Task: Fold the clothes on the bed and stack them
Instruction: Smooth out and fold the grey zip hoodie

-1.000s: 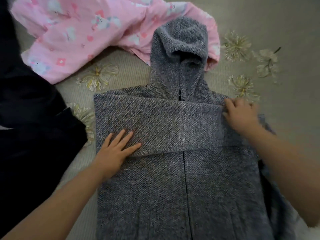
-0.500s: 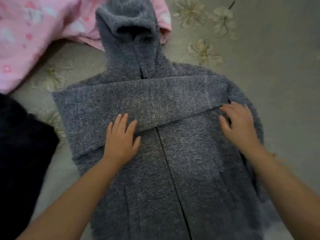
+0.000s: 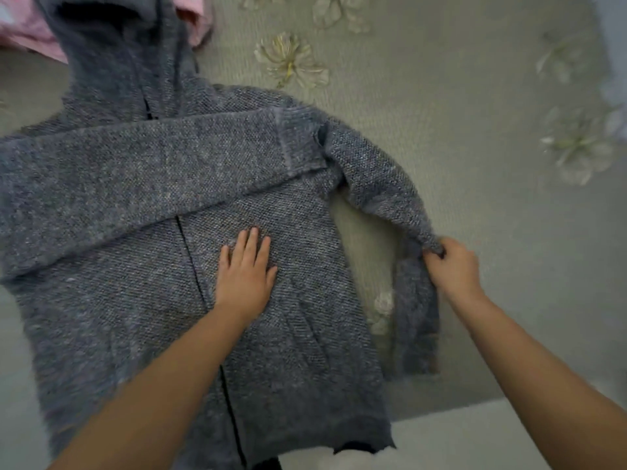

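1. Grey hoodie (image 3: 129,184) lies front-up on the bed cover (image 3: 458,137); hood top cut off by the upper frame edge, left shoulder cut off at the left edge, hem partly out of frame at the bottom.
2. One sleeve (image 3: 163,178) folded flat across the chest; its cuff end reaches near the opposite shoulder.
3. Other sleeve (image 3: 376,178) pulled out to the side, lifted at its lower part; the stretch below the grip hangs blurred, cuff hard to make out.
4. Left hand (image 3: 246,266) flat on the hoodie front, just beside the zipper line, fingers straight, gripping nothing.
5. Right hand (image 3: 453,266) fingers curled, pinching the outstretched sleeve; fingertips hidden in the fabric.
6. Pink garment (image 3: 30,32) at the top left, mostly out of frame and partly hidden behind the hood.
7. Bed cover is beige-green with pale flower prints; white strip at the bottom right, unclear what it is.
8. Far right edge blurred, pale, cannot tell.
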`<control>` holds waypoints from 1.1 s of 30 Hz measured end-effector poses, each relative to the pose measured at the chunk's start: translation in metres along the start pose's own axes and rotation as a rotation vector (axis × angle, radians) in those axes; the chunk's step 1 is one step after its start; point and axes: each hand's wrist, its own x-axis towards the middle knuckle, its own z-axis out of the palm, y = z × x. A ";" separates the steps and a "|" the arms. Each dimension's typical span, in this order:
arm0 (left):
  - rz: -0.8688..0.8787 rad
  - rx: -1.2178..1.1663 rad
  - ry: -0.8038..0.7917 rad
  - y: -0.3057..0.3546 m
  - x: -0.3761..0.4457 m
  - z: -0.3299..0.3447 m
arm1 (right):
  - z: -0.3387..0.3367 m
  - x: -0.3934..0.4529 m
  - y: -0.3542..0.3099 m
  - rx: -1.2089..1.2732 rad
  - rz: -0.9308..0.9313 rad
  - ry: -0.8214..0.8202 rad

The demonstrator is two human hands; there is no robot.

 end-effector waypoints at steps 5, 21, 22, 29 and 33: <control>-0.093 0.024 -0.048 0.026 -0.001 -0.031 | -0.086 0.087 -0.006 0.166 -0.020 0.267; -0.089 -0.069 -0.093 0.072 0.000 -0.015 | -0.030 0.121 0.035 -0.238 -0.146 0.036; -0.089 -0.083 -0.077 0.071 0.001 -0.015 | -0.031 0.126 0.031 -0.212 -0.133 0.055; -0.141 -0.338 0.166 0.038 0.007 -0.034 | -0.040 0.122 -0.050 0.431 -0.095 0.080; -0.297 -0.478 0.289 -0.020 -0.013 -0.056 | -0.028 0.084 -0.152 0.616 -0.368 -0.080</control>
